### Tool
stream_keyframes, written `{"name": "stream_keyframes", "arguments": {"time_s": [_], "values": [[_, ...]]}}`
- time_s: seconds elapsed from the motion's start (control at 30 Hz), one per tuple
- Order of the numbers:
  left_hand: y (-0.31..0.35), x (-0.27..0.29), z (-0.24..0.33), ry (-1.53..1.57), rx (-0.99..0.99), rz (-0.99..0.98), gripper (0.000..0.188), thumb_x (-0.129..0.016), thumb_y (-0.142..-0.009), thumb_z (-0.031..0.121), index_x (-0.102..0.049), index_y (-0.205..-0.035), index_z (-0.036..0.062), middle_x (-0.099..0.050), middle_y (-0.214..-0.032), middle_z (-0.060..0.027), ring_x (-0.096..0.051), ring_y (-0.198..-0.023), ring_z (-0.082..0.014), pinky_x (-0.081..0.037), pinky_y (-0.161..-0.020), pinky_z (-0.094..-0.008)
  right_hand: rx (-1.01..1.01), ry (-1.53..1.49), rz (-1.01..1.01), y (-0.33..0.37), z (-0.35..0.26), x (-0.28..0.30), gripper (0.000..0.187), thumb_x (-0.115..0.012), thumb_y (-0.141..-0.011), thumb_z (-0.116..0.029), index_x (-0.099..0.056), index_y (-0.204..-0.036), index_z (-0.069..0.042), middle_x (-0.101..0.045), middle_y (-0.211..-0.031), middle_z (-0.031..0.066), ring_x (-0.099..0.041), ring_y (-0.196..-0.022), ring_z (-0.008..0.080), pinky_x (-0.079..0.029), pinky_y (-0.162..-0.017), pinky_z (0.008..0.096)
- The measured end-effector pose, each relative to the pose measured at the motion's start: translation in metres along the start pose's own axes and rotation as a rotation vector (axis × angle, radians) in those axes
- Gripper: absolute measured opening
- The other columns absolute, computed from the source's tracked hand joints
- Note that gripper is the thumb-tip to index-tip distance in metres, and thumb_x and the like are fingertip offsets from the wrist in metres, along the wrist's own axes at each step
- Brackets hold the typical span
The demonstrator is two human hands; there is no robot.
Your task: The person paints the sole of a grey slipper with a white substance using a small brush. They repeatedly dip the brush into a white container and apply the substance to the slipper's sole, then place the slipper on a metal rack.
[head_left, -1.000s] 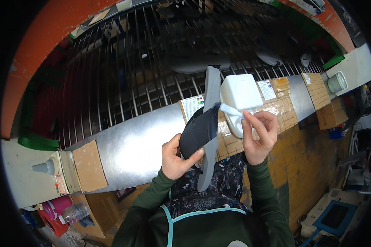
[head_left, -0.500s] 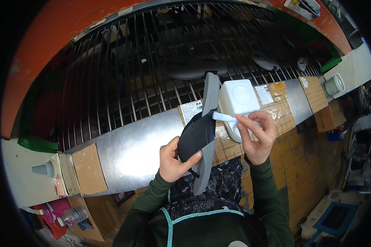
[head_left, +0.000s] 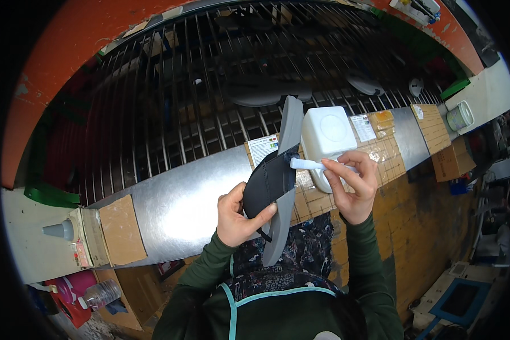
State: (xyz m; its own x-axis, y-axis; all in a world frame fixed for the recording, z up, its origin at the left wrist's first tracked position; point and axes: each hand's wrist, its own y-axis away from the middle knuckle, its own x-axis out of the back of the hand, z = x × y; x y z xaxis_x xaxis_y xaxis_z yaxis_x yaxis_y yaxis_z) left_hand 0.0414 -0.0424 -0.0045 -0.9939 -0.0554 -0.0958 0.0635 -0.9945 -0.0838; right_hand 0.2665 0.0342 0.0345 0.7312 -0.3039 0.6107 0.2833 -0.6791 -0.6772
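Observation:
A grey-soled sandal (head_left: 289, 133) with a wide black strap (head_left: 264, 184) stands on edge above the workbench. My left hand (head_left: 236, 218) is closed round the near side of the strap, thumb laid across it. Pinched in the fingertips of my right hand (head_left: 355, 190) is a small brush with a white handle (head_left: 310, 164). Its tip meets the place where the strap joins the sole; the bristles are hard to make out. Just behind the brush a white plastic container (head_left: 330, 133) rests on the bench, partly covered by my right hand.
A rack of metal bars (head_left: 181, 90) stretches beyond the bench, with dark soles (head_left: 260, 90) lying on it. Bare metal (head_left: 181, 204) and taped cardboard (head_left: 388, 153) form the bench top. A grey cone (head_left: 59, 229) is at the left, a pale green cup (head_left: 460, 116) at the right.
The sandal has shifted slightly up and tilted a little more to the right at its top. The brush has slid slightly left and down along the join; both hands keep their grip.

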Motion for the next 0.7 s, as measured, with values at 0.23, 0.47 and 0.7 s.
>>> {"name": "stream_keyframes", "arguments": {"time_s": [0.23,0.47,0.7], "values": [[-0.003,0.000,0.002,0.028,-0.001,0.008,0.027,-0.078,-0.079,0.010,-0.062,-0.098,-0.0030,-0.066,-0.080,-0.0023,-0.060,-0.069,-0.0055,-0.048,-0.062,-0.0203,-0.009,-0.020,-0.024,0.001,0.000,0.000,0.032,-0.079,-0.071,-0.008,-0.076,-0.102,-0.015,-0.060,-0.088,0.0003,-0.055,-0.081,0.0142,-0.032,-0.075,0.0303],[-0.007,0.003,0.005,0.016,-0.005,0.003,0.028,-0.077,-0.079,0.009,-0.061,-0.099,-0.0034,-0.066,-0.083,-0.0031,-0.061,-0.072,-0.0061,-0.049,-0.064,-0.0207,-0.002,-0.054,-0.081,0.001,0.002,0.004,0.031,-0.078,-0.071,-0.007,-0.076,-0.101,-0.015,-0.060,-0.088,0.0001,-0.054,-0.078,0.0138,-0.031,-0.074,0.0304],[-0.010,0.005,0.010,0.035,0.012,-0.011,0.030,-0.077,-0.080,0.009,-0.060,-0.102,-0.0038,-0.067,-0.086,-0.0042,-0.062,-0.074,-0.0070,-0.050,-0.067,-0.0213,-0.008,-0.127,-0.138,-0.001,0.005,0.007,0.030,-0.078,-0.071,-0.007,-0.076,-0.101,-0.014,-0.060,-0.089,0.0003,-0.052,-0.077,0.0136,-0.031,-0.074,0.0298]]}}
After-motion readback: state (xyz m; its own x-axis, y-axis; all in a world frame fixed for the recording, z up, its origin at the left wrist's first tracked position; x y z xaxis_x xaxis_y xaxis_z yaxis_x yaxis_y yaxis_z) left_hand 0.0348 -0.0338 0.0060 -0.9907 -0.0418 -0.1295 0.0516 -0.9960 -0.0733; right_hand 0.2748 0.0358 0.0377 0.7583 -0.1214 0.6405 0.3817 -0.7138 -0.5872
